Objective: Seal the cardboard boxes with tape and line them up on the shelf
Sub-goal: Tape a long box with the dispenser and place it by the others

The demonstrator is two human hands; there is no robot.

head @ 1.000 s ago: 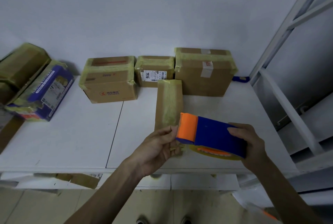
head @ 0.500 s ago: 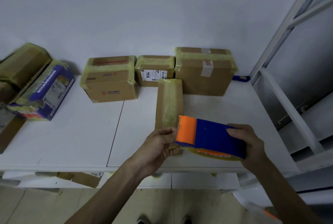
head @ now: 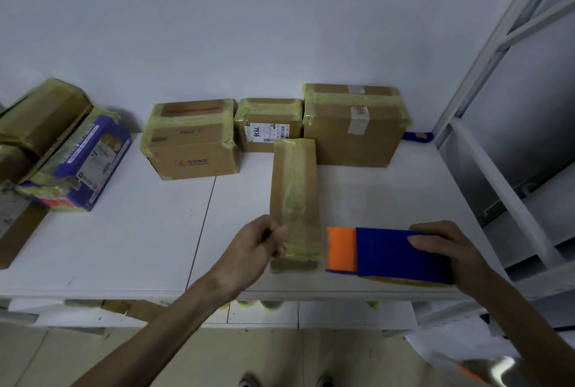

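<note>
A long narrow cardboard box (head: 294,193) wrapped in yellowish tape lies lengthwise on the white shelf (head: 124,237). My left hand (head: 256,245) holds its near left edge, fingers curled against the box side. My right hand (head: 451,254) grips a blue tape dispenser (head: 389,254) with an orange front, just right of the box's near end; a yellowish tape roll shows beneath it. Three taped boxes stand in a row at the back wall: a printed one (head: 191,140), a small labelled one (head: 267,125) and a larger one (head: 353,125).
At the far left, a blue printed box (head: 82,162) and brown taped boxes (head: 37,116) lean in a pile. A white metal rack frame (head: 497,144) rises at the right. A small blue object (head: 417,136) lies by the back wall. Cardboard scraps show under the shelf edge.
The dispenser has moved right, off the near end of the narrow box, with my right hand. My left hand stays at the box's near left edge.
</note>
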